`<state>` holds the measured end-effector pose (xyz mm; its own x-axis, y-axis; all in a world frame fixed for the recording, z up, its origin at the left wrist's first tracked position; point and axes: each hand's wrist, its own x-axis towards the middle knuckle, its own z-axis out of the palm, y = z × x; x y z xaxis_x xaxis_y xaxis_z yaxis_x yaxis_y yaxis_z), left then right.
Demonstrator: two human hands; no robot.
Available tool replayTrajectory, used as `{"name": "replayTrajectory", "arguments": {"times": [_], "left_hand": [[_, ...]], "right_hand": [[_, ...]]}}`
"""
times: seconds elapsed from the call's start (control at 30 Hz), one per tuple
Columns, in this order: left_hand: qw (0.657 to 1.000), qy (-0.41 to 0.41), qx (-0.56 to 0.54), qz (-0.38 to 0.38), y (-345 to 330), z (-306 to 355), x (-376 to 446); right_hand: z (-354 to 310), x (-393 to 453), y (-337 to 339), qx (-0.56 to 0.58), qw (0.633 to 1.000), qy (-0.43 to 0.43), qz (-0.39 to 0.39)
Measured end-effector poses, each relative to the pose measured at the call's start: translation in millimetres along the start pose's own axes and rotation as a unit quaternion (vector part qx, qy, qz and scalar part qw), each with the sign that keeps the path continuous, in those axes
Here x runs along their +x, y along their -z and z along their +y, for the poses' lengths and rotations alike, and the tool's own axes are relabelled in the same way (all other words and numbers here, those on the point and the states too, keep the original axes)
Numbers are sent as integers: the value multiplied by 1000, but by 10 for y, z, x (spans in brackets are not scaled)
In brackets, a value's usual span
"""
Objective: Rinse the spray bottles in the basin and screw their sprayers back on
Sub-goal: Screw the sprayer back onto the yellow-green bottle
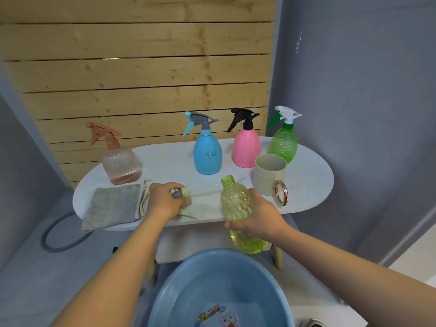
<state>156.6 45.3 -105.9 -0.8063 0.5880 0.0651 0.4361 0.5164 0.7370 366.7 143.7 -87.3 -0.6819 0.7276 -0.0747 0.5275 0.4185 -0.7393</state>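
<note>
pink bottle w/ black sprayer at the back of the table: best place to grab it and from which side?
Probably grip the pink bottle at its narrow shoulder just under the black sprayer, coming from the front and slightly left. It stands upright and widens towards the base, so the upper body fits a hand best. The cream cup crowds its front right, the green bottle its right; the trigger points left.

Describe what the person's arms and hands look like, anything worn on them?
Both forearms are bare as far as the frame shows: no sleeves, gloves, watch or bracelet in view. The left hand and right hand show no rings on the parts in view. Nails look short and unpainted, though the picture is too soft to be sure.
</note>
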Motion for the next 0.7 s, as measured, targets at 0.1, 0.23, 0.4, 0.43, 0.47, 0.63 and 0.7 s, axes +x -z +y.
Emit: {"name": "replayTrajectory", "arguments": {"times": [0.1,0.23,0.4,0.43,0.47,0.63,0.7], "left_hand": [[999,-40,-9,-4,275,-54,-46],[997,-76,-5,-5,596,-212,-127],[993,-120,20,3,752,-218,-240],[991,-132,30,4,771,-212,-247],[989,-140,42,5,791,-207,-266],[986,-155,66,15,845,-205,-325],[985,-157,68,19,863,-212,-345]], "right_hand": [[7,-39,91,-35,999,-8,7],[83,-56,159,-82,996,-15,10],[141,-91,160,-130,991,1,6],[142,-94,154,-132,991,6,6],[142,-104,146,-131,991,10,7],[156,-114,129,-122,992,21,14],[164,-118,129,-119,993,22,15]]}}
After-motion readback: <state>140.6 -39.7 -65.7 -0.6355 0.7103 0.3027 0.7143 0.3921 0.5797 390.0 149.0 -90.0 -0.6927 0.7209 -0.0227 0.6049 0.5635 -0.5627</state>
